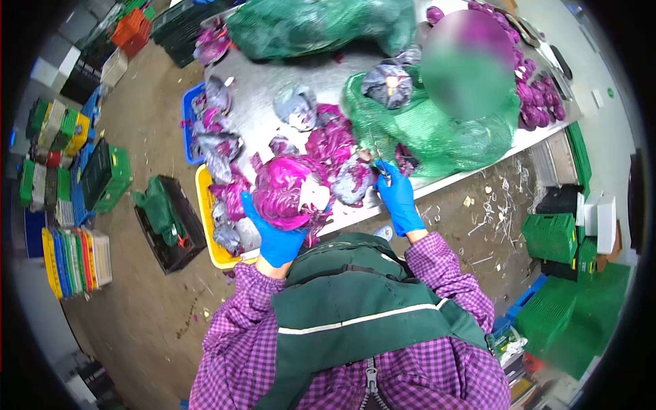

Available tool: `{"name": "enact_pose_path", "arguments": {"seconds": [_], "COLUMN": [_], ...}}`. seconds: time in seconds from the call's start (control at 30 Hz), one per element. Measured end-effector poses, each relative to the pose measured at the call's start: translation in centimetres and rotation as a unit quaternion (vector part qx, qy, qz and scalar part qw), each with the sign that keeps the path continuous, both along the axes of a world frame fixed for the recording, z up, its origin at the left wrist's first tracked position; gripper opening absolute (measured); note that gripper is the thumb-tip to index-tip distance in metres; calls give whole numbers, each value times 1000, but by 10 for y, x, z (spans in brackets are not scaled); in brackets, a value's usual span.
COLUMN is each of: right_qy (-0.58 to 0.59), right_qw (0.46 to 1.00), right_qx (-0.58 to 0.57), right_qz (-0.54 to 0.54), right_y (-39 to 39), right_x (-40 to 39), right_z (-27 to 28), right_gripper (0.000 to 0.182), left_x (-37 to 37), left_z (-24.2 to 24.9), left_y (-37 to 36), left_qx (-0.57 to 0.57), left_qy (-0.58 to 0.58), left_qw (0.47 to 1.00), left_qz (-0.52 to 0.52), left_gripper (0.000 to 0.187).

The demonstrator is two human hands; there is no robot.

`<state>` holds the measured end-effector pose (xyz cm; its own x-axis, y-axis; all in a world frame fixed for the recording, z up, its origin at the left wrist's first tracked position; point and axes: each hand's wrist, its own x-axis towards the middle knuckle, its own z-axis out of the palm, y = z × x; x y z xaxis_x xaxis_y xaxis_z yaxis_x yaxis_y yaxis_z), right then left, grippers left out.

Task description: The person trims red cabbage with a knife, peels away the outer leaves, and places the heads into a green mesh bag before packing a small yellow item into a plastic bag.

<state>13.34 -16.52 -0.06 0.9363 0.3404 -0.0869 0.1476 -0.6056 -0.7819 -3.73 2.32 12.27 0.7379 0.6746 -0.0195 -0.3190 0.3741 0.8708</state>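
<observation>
My left hand [275, 239], in a blue glove, holds a bright purple red cabbage [287, 191] from below and the left, its pale cut stem turned to the right. To the right, my right hand [398, 198], also gloved in blue, is closed round a small knife [378, 152] whose thin blade points up and away. Loose dark outer leaves [352, 179] lie between my hands on the metal table [263, 82]. Behind them are peeled purple leaves [331, 137] and a greyish cabbage [296, 107].
Green net sacks [321, 27] lie across the back and right of the table. A blue crate [192, 137] and a yellow crate [207, 219] with leaves stand at its left edge. Purple cabbages [540, 102] are heaped at the far right. A black crate [171, 253] sits on the floor.
</observation>
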Motion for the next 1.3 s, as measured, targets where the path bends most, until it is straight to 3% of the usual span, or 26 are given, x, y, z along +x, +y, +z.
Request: {"name": "enact_pose_path", "arguments": {"seconds": [0.03,0.1,0.13,0.17,0.2,0.23,0.27,0.3,0.37,0.4,0.43,0.47,0.5,0.53,0.57,0.6,0.63,0.67,0.7,0.8,0.87,0.93,1.03,1.1,1.17,1.3], "right_qy": [-11,28,18,-13,-60,-103,10,1,-18,62,-103,-140,-88,-177,-202,-15,77,233,223,116,44,34,71,164,199,155], "right_qw": [1000,983,987,986,981,974,980,974,980,962,981,988,996,981,972,968,835,668,668,881,964,961,945,894,916,934], "right_qx": [6,155,121,98,72,42,26,36,63,232,128,50,3,47,-25,241,536,706,709,452,241,226,202,353,265,126], "right_qz": [-17,-95,-108,-136,-167,-197,-199,-224,-186,-132,-102,-29,35,69,120,60,97,-34,-44,-81,-100,-158,-247,-221,-226,-296], "right_y": [-6,-18,-28,-44,-59,-72,-87,-104,-136,-147,-148,-154,-154,-159,-146,-155,-165,-165,-180,-247,-287,-317,-352,-370,-395,-456], "right_x": [11,42,59,87,107,125,132,145,163,168,166,164,164,150,161,143,123,107,108,99,102,113,121,126,138,165], "right_z": [1,21,41,21,17,21,59,59,46,27,9,-3,-10,0,-48,-33,-8,7,13,17,15,-3,-10,-32,-22,-50], "right_gripper": [38,40,44,49,54,58,68,68,75,72,68,66,63,37,29,29,33,36,36,32,29,26,21,23,27,37], "left_x": [6,31,40,51,56,64,76,88,108,118,130,146,160,174,189,202,210,227,241,274,297,321,365,400,445,546], "left_z": [6,33,24,-17,-12,-6,-7,-11,-12,-16,-19,-10,-11,-14,-15,-14,2,-3,-9,-9,-19,-23,-26,-17,-17,-30], "left_y": [9,-17,-19,-20,-32,-43,-56,-70,-104,-117,-132,-156,-174,-191,-207,-225,-248,-258,-267,-304,-325,-348,-380,-407,-430,-488], "left_qx": [-269,-195,-225,-52,-343,-606,-558,-498,-477,-465,-456,-421,-418,-431,-442,-363,-170,-332,-489,-456,-451,-400,-429,-419,-385,-500], "left_qy": [-48,-27,-35,38,-94,-195,-95,2,37,44,51,52,55,52,48,62,60,44,34,105,112,106,121,109,98,61], "left_qw": [959,976,962,987,916,743,798,843,846,842,837,845,840,823,807,833,882,827,747,729,712,709,688,696,709,683], "left_qz": [-69,-90,-149,-147,-187,-205,-207,-203,-235,-268,-299,-326,-342,-366,-389,-412,-436,-452,-450,-500,-526,-571,-573,-573,-583,-529], "left_gripper": [95,94,95,95,91,89,87,87,89,86,84,87,87,87,86,84,83,83,83,83,84,85,83,77,77,75]}}
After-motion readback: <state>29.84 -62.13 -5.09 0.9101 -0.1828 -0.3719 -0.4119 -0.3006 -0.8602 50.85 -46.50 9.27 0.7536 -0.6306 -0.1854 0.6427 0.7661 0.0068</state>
